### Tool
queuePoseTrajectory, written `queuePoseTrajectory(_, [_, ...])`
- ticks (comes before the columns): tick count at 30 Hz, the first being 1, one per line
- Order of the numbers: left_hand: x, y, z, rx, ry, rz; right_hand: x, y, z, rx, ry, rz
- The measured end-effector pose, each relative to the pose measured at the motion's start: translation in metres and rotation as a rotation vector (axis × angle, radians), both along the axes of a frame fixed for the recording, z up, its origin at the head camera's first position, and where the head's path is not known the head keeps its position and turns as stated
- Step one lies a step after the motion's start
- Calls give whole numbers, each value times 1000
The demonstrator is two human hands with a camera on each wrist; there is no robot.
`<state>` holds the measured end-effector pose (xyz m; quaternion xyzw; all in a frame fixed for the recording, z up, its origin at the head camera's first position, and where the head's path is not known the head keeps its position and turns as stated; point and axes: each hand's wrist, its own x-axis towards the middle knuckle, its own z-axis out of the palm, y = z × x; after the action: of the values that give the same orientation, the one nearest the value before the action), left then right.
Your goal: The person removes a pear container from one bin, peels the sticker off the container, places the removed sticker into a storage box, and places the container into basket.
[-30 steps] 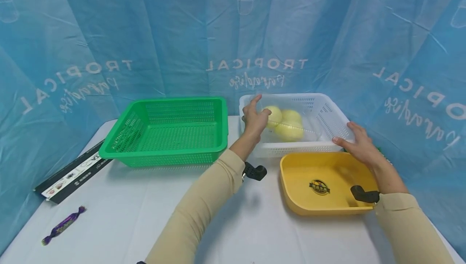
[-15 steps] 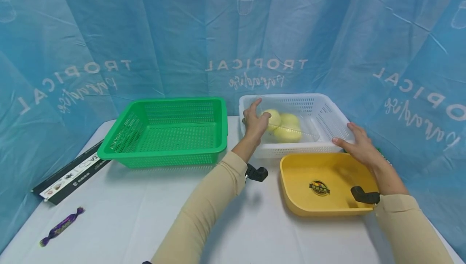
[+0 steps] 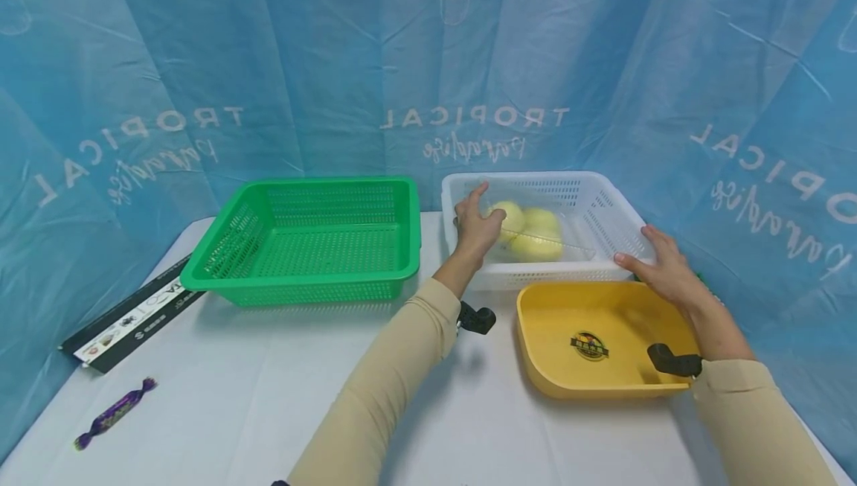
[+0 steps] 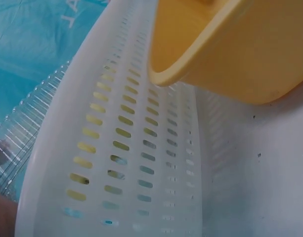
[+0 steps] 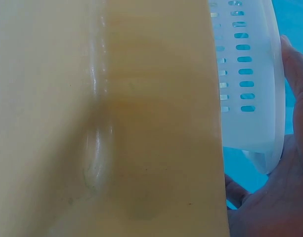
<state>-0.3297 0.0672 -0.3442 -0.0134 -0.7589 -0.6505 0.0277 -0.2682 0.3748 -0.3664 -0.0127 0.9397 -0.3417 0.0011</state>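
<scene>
My left hand reaches into the white basket and grips the left end of a clear plastic box. Pale yellow round fruits lie in that box, inside the basket. Seen from the left wrist, the box's ridged clear edge shows past the basket's slotted wall, with part of a finger at the far left. My right hand holds the basket's front right corner, thumb toward the near rim. The right wrist view shows this hand around the basket rim.
A yellow tub with a round label stands in front of the white basket. To the left is a green basket. A long black box and a purple-wrapped candy lie further left. A blue printed curtain hangs behind.
My left hand has moved slightly right and down, and the clear box with the fruits sits a little lower in the white basket. The right hand keeps its place on the corner.
</scene>
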Motion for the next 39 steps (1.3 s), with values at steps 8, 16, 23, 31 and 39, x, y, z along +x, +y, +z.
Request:
queuePoseTrajectory(8, [-1, 2, 1, -90, -7, -13, 0, 2, -1, 3, 1, 0])
queuePoseTrajectory(16, [0, 4, 1, -182, -56, -26, 1, 2, -2, -4, 14, -5])
queuePoseTrajectory(23, [1, 4, -1, -241, -93, -60, -1, 1, -2, 1, 10, -8])
queuePoseTrajectory(31, [2, 5, 1, -261, -136, -92, -2, 0, -2, -3, 1, -13])
queuePoseTrajectory(39, [-1, 7, -2, -315, -159, -105, -2, 0, -2, 3, 3, -10])
